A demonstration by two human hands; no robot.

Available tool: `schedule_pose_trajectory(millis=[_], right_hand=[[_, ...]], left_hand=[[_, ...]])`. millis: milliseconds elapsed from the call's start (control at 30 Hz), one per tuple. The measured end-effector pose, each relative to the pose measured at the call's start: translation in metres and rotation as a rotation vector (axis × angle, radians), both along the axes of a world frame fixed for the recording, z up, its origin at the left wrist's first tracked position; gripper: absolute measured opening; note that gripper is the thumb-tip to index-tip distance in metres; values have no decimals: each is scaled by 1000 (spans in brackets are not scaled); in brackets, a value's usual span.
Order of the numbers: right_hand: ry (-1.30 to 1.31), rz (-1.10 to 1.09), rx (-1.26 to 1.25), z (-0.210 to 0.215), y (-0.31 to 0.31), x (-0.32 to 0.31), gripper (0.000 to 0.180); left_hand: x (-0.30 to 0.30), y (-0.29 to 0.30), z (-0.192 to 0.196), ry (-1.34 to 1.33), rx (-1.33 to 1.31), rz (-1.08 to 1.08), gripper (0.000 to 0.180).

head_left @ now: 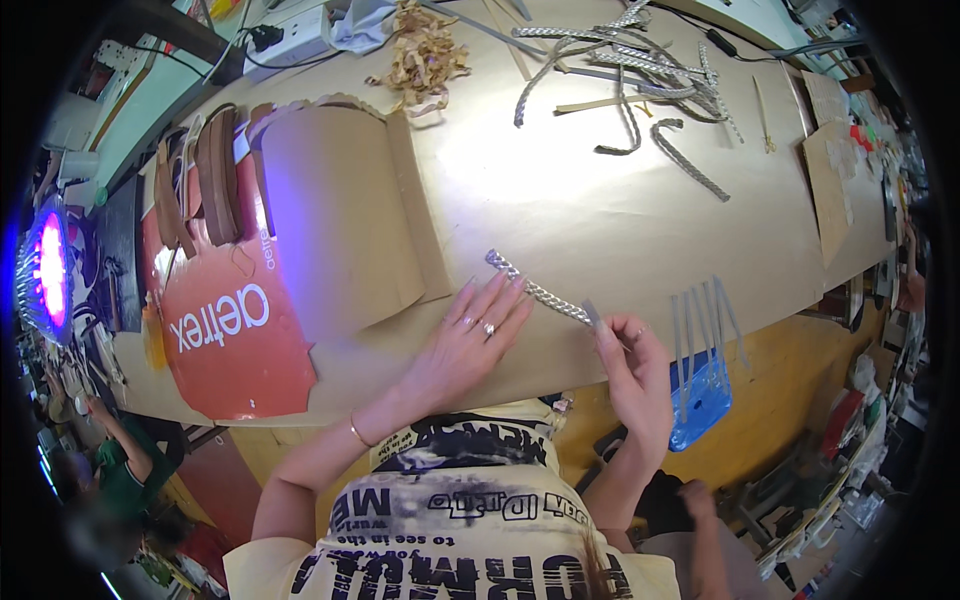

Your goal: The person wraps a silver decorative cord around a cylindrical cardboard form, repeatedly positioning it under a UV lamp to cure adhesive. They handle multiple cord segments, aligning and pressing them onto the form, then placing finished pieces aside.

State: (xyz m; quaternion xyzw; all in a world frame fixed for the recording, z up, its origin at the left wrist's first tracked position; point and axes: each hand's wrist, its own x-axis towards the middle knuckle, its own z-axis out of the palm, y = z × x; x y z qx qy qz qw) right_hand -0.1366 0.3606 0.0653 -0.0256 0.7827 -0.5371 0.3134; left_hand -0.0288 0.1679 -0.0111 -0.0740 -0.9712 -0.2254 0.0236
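Observation:
A short silvery braided strap [552, 299] lies slantwise on the table in front of me. My left hand [478, 328] rests flat, fingers stretched out, with its fingertips touching the strap near its far left end. At the strap's right end, my right hand [632, 370] pinches a narrow grey strip [591, 311] between thumb and forefinger. The strip meets the braid there; whether it is fixed to it, I cannot tell. Several similar grey strips [706, 315] hang over the table's front edge to the right of my right hand.
A tangled pile of braided straps [640, 70] lies at the back right, with one loose braid [690, 160] nearer. Left are a curved brown card [345, 210], a red cardboard piece [235, 330], brown strips [217, 175] and curled scraps [425, 55]. A blue stool [703, 410] stands below the edge.

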Motion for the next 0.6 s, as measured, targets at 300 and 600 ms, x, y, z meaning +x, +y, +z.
schedule_pose_trajectory(millis=[300, 600], right_hand=[[-338, -131, -266, -52, -8, -25, 21], [-482, -282, -464, -59, 13, -24, 18]], left_hand=[[-21, 0, -5, -148, -57, -2, 67], [-19, 10, -1, -145, -102, 105, 63]])
